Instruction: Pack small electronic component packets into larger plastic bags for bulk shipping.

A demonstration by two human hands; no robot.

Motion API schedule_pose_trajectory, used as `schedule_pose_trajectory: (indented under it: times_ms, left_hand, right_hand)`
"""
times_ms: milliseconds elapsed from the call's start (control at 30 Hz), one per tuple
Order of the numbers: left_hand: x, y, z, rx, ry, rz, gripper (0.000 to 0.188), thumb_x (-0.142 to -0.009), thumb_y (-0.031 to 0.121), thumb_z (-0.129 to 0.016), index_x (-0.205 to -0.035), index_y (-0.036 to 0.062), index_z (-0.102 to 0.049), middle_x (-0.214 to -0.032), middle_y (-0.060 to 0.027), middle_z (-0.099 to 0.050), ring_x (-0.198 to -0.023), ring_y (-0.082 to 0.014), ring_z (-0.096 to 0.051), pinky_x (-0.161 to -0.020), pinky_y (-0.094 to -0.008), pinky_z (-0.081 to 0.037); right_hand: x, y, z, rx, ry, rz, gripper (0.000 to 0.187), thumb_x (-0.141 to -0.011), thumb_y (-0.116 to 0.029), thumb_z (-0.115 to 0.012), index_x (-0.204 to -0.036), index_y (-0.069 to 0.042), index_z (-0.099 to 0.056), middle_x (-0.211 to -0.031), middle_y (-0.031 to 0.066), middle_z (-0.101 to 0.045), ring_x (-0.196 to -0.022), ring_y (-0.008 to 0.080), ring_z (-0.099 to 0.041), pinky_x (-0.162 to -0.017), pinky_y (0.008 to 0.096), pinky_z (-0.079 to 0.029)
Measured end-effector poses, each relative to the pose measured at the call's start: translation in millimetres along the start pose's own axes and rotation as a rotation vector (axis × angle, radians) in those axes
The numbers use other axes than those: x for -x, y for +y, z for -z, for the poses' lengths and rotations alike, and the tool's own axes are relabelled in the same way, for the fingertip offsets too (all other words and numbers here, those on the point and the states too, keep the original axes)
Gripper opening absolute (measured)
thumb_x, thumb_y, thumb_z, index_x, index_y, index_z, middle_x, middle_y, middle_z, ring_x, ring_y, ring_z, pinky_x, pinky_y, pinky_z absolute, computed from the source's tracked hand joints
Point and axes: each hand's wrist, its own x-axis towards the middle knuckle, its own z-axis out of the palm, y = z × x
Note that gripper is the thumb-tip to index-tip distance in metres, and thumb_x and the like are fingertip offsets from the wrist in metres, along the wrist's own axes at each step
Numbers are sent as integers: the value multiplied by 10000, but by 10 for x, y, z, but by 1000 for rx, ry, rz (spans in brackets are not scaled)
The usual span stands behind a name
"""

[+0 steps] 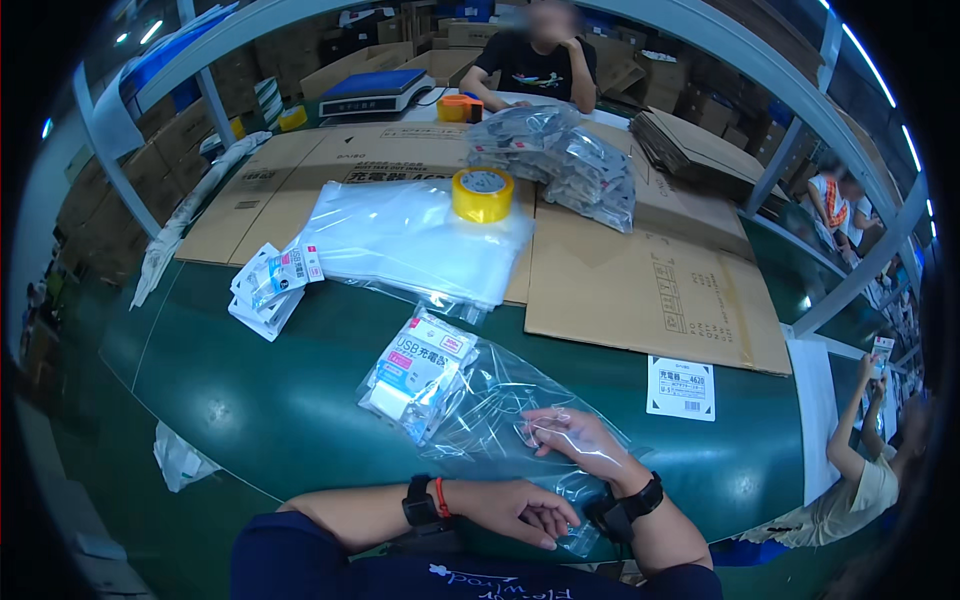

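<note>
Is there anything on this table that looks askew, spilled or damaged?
The small pile of printed cards, left of the stack of clear plastic, looks askew: its pieces overlap at different angles instead of lining up. I see no spill or clear damage.

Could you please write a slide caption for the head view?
Left hand and right hand at a clear plastic bag, carded packages at its far end, on a green table.

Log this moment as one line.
clear bag: on green table, packets at far-left end | right hand: over bag | left hand: loosely curled | yellow tape roll: atop clear plastic stack
</note>
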Motion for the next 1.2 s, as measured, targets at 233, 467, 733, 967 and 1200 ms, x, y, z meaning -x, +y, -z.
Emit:
schedule_pose_trajectory:
  times_ms: [233,467,733,967,1200]
  left_hand:
    - [-55,32,-23,-19,17,-4,471,-892,140,-647,-1316,35,-473,-1174,-101,-578,-1073,-143,-566,-935,-274,-487]
    - [-51,-27,-51,-42,67,-82,460,-870,220,-686,-1249,26,-514,-1046,-69,-624,-943,-98,-599,-818,-236,-497]
    - [-62,183,-516,-788,375,-293,387,-856,337,-683,-1071,20,-625,-908,-97,-684,-856,-147,-651,-740,-284,-514]
    - [563,-194,-1397,-346,409,-453,462,-830,385,-704,-1092,14,-622,-974,-109,-680,-871,-163,-652,-752,-299,-518]
    - [1520,-1011,-1799,66,450,-315,440,-892,312,-653,-1180,-12,-579,-1097,-109,-644,-1003,-149,-610,-853,-269,-500]
  right_hand:
    - [36,33,65,6,10,-7,360,-933,-144,-585,-1249,19,-532,-1081,91,-639,-902,132,-614,-772,262,-521]
    - [26,-17,-1,3,-7,-33,339,-926,-122,-585,-1228,25,-541,-1072,104,-637,-900,138,-612,-774,262,-514]
    - [153,-193,-134,56,167,-112,377,-917,-106,-578,-1267,14,-502,-1082,118,-625,-878,132,-604,-743,244,-506]
    - [176,-15,12,12,139,-45,478,-912,-98,-580,-1349,3,-415,-1228,140,-542,-946,124,-556,-769,191,-496]
    - [288,-21,82,387,42,18,497,-932,-89,-515,-1394,-1,-352,-1328,180,-476,-1179,226,-491,-969,309,-425]
